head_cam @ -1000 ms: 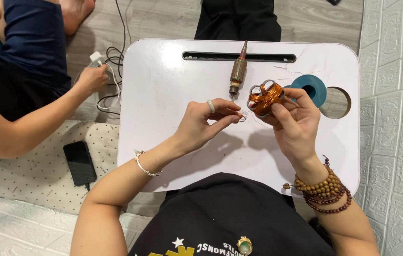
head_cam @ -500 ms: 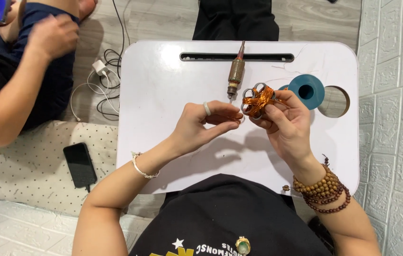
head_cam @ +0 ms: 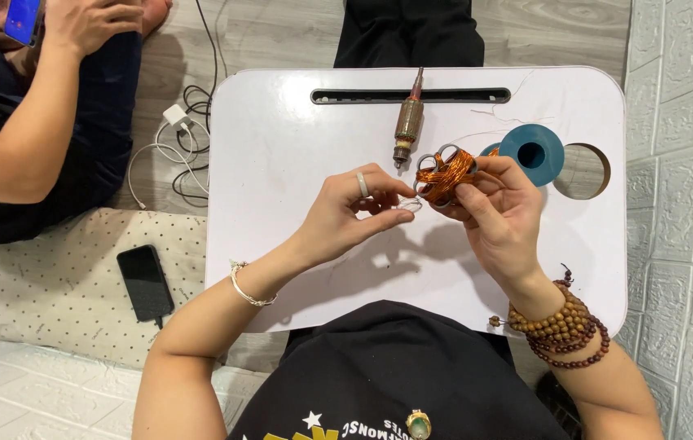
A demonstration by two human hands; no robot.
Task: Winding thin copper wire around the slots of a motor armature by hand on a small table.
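My right hand (head_cam: 499, 213) grips a small metal core wound with copper wire (head_cam: 444, 173) above the white lap table (head_cam: 281, 163). My left hand (head_cam: 354, 212), with a ring on one finger, pinches a thin wire end (head_cam: 411, 204) just beside the copper winding. A small motor rotor with a shaft (head_cam: 408, 122) lies on the table just beyond my fingers. A blue spool (head_cam: 530, 152) sits behind my right hand, thin wire trailing from it.
The table has a dark slot (head_cam: 410, 96) along its far edge and a round hole (head_cam: 587, 171) at right. Left of the table, another person's arm (head_cam: 28, 138) holds a phone (head_cam: 22, 18). A black phone (head_cam: 145, 283) lies on a dotted cushion; a white charger and cables (head_cam: 175, 147) lie on the floor.
The person at left has pulled their hand from the charger cables and raised a phone. My hands have shifted only slightly around the copper winding.
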